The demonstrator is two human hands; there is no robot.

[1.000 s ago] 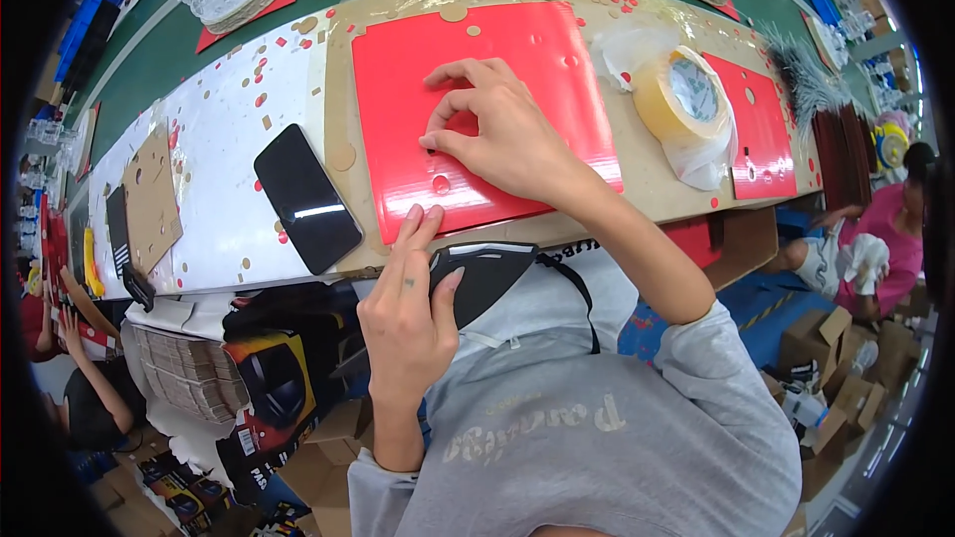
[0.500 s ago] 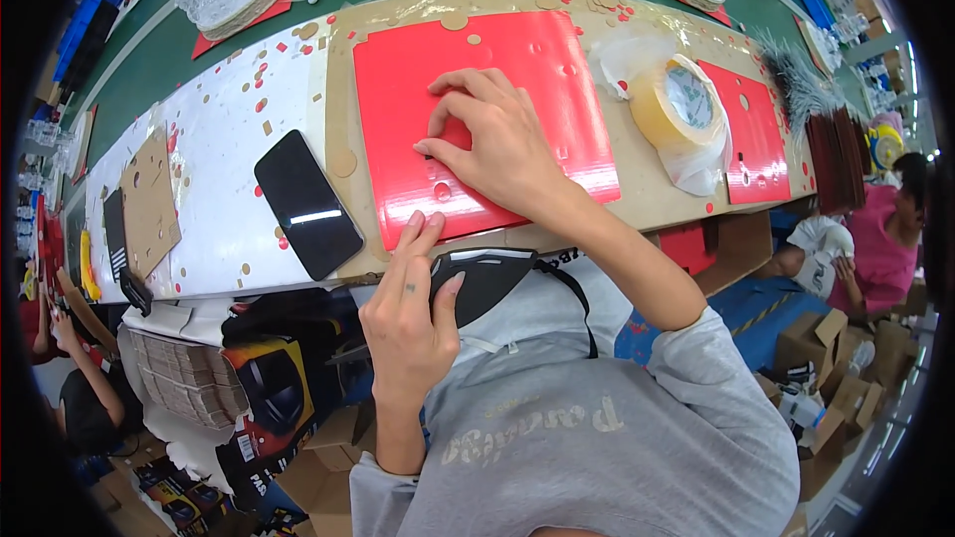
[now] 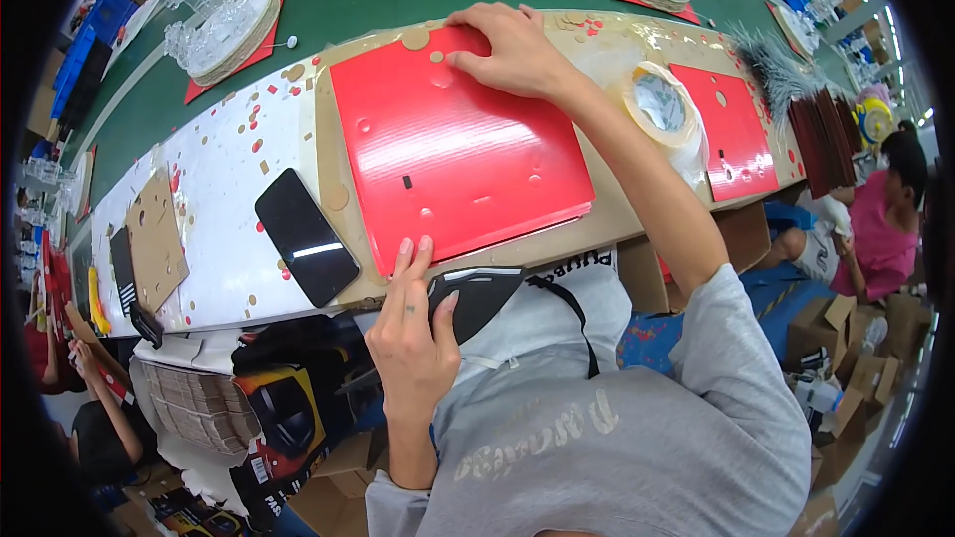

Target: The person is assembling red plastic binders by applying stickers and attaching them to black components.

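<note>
A stack of red corrugated plastic sheets [image 3: 453, 149] lies on a brown cardboard board [image 3: 622, 224] at the table's near edge. My right hand [image 3: 502, 50] rests flat on the stack's far right corner, fingers spread. My left hand [image 3: 410, 333] sits at the stack's near left corner, its fingertips touching the sheet's edge. Neither hand grips anything that I can see.
A black phone [image 3: 305, 236] lies left of the stack. A roll of tape [image 3: 662, 104] and another red sheet [image 3: 731, 129] lie to the right. Small punched discs litter the white surface [image 3: 224, 179]. Clear plastic parts [image 3: 224, 30] sit on the green table. A person in pink [image 3: 880, 229] sits at right.
My right hand has slid from the middle of the red stack to its far right corner. The left hand stays at the near edge.
</note>
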